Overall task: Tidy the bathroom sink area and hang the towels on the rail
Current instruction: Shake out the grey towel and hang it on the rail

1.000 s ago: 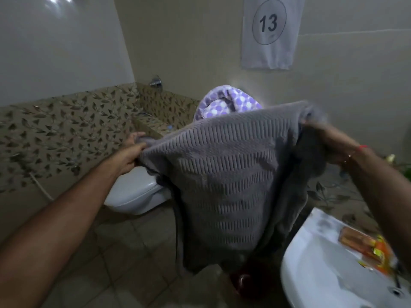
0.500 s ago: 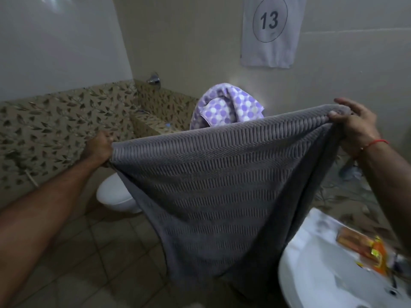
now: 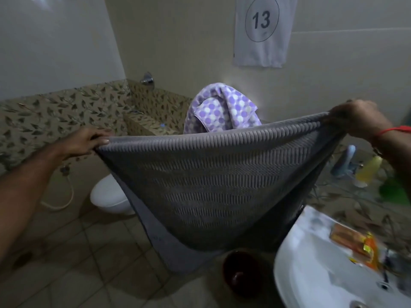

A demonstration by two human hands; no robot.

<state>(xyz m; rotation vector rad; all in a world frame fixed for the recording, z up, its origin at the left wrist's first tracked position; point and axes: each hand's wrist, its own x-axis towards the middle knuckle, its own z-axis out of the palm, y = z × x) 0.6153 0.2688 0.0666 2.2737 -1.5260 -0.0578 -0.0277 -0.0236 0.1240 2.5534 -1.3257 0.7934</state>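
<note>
Two hands hold one grey towel (image 3: 213, 187) stretched across the middle of the frame. My left hand (image 3: 86, 142) pinches the corner at centre left, fingers clenched on the hem; my right hand (image 3: 358, 121) grips the opposite corner at upper right, fist closed over the cloth. I keep the top edge taut and roughly level so the towel hangs flat and doubled, which should let it drape over a rail without bunching. Its lower fold sags toward the bottom centre, just beside the sink (image 3: 311, 263) at lower right.

Behind the top edge, a purple dotted towel (image 3: 222, 110) is already slung on something against the wall; I cannot see the rail itself, since the grey towel hides it. I judge the grey one belongs next to it.

On the sink rim lies an orange packet (image 3: 355, 241), and bottles (image 3: 369, 170) stand on the ledge at right, so that part looks not yet tidied.
</note>
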